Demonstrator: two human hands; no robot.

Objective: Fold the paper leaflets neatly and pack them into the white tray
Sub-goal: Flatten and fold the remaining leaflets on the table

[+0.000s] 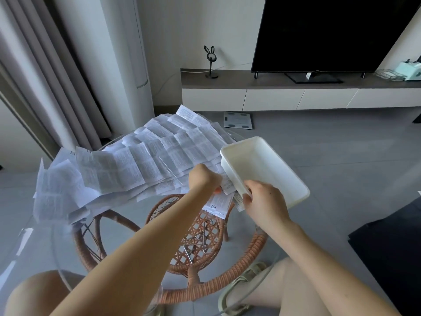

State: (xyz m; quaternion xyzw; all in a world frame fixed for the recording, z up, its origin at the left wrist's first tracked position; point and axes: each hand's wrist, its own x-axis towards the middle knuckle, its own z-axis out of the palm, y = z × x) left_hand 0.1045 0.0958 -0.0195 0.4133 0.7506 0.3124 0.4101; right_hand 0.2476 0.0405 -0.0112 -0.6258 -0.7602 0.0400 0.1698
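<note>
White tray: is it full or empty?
Empty. The white tray shows only its bare inside; the leaflets lie outside it on the glass table.

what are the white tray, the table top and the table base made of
White tray: probably plastic, matte and slightly translucent, with rounded moulded corners.
Table top: clear glass; the floor shows through it and it carries bright glare.
Table base: woven rattan or wicker, orange-brown, with an open lattice weave.

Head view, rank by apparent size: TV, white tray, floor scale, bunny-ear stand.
1. TV, cropped by the frame.
2. white tray, nearer the camera.
3. floor scale and bunny-ear stand: too alike to rank.
</note>
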